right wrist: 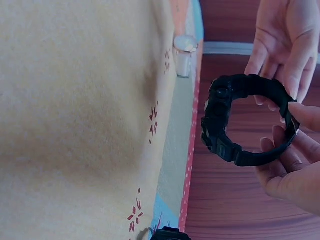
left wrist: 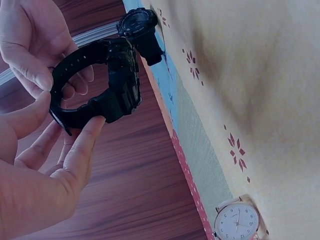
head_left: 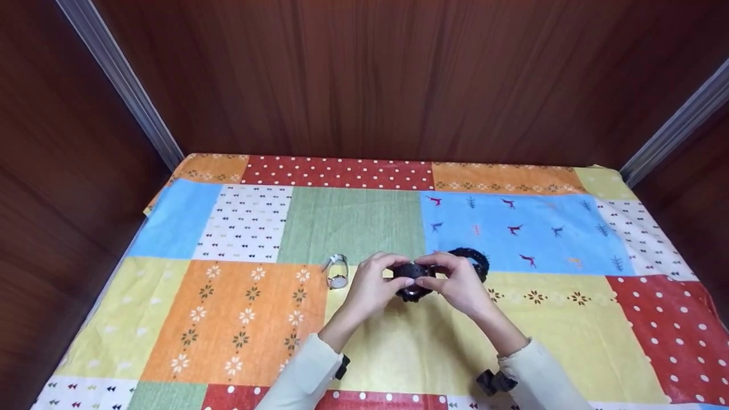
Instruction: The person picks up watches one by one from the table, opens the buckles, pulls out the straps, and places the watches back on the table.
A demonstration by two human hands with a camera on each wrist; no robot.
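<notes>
Between both hands a black wristwatch (head_left: 411, 273) is held up above the table, its strap formed into a loop. My left hand (head_left: 373, 282) grips it from the left, and in the left wrist view that hand's fingers (left wrist: 80, 150) lie along the strap. From the other side my right hand (head_left: 460, 285) pinches the strap, its thumb close to the left thumb where the strap ends overlap. The watch case (right wrist: 217, 115) faces away from the palms, toward the table side in the right wrist view.
A second black watch (head_left: 481, 263) stands on the patchwork tablecloth (head_left: 353, 222) just beyond my right hand, partly covered by it. Left of my left hand stands a light-strapped watch (head_left: 338, 280) with a white dial. Brown wood-look panels (head_left: 376, 80) rise behind the table and at both sides.
</notes>
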